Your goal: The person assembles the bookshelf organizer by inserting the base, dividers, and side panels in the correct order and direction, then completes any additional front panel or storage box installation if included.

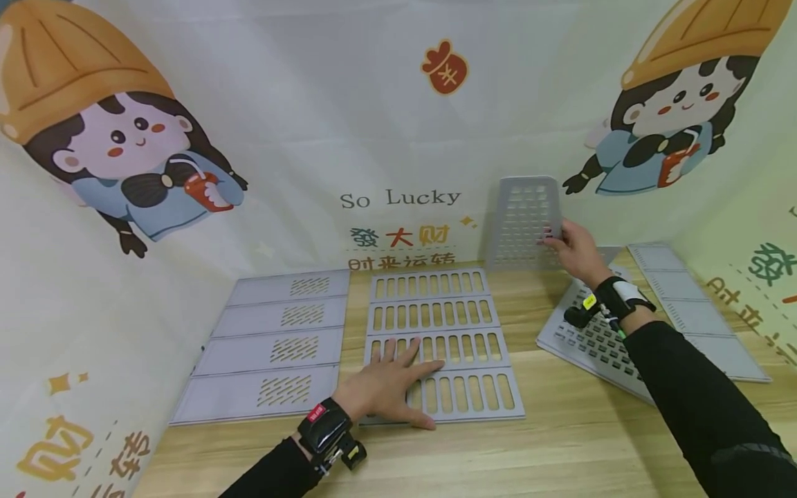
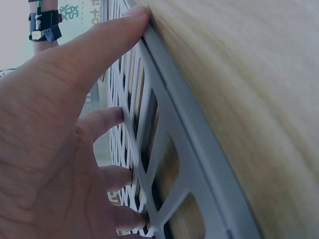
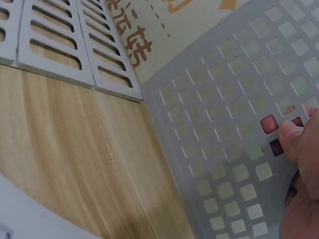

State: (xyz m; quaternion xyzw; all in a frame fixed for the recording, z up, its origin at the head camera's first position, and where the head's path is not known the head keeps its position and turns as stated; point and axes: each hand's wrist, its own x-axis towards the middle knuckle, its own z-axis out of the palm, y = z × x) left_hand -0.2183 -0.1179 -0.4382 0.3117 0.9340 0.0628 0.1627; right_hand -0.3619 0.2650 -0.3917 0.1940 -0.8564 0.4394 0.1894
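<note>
My left hand (image 1: 389,391) lies with fingers spread over the near end of a grey slotted panel (image 1: 442,373), one of several laid in overlapping rows. In the left wrist view, the thumb (image 2: 112,37) is along the panel's near edge and the other fingertips touch its slotted face. My right hand (image 1: 575,252) pinches the right edge of a thin grey panel with square holes (image 1: 526,228), upright near the back wall. In the right wrist view, fingertips show red and dark through some holes of this panel (image 3: 271,191).
Grey panels with slanted slits (image 1: 249,360) lie in rows at left. Below my right wrist sits another panel with square holes (image 1: 560,328), turned at an angle. Further right are more grey panels (image 1: 691,297). A printed cloth wall (image 1: 299,104) rises behind the wooden table (image 1: 498,449).
</note>
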